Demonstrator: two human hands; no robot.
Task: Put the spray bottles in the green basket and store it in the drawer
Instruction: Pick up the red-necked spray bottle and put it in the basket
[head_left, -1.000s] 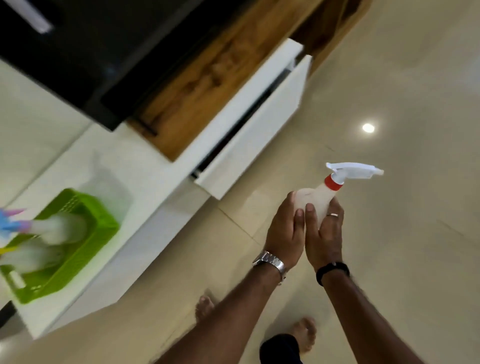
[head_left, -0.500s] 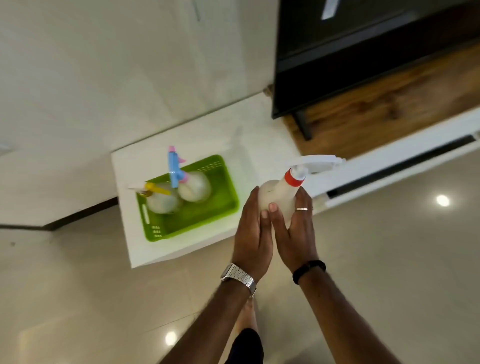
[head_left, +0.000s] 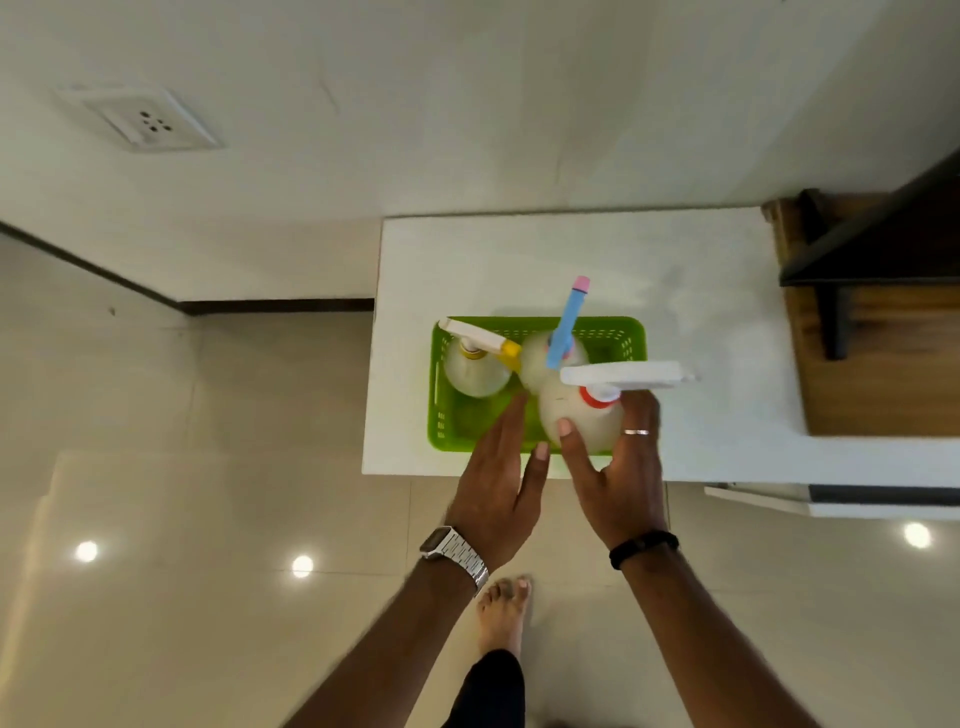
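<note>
- A person's right hand (head_left: 621, 475) grips a white spray bottle with a red collar (head_left: 582, 415), thumb on its near left face and the ringed finger around its right side, over the near right part of the green basket (head_left: 441, 415).
- The left hand (head_left: 493, 480) is open, fingers straight and together, fingertips at the bottle's left side; whether they touch it cannot be told from above.
- The held bottle stands close to upright, its long axis running roughly toward the camera; its white trigger head lies crosswise, nozzle pointing right, past the basket's right wall.
- The basket sits on a white cabinet top (head_left: 717, 322), near its front edge, long side parallel to that edge.
- Two more bottles stand upright inside: a yellow-collared bottle (head_left: 475, 366) in the far left part, its white head aimed left and slightly away, and a blue-headed bottle (head_left: 558, 348) in the far middle, its blue head with a pink tip slanting away and a little right.
- The blue-headed bottle is just beside the held one; whether their bodies touch is unclear.
- A drawer front (head_left: 841, 501) stands slightly open below the cabinet top at right.
- A steel watch (head_left: 457, 553) circles the left wrist, a black band (head_left: 644, 548) the right.
- One bare foot (head_left: 504, 613) rests on the glossy tiled floor (head_left: 182, 519).
</note>
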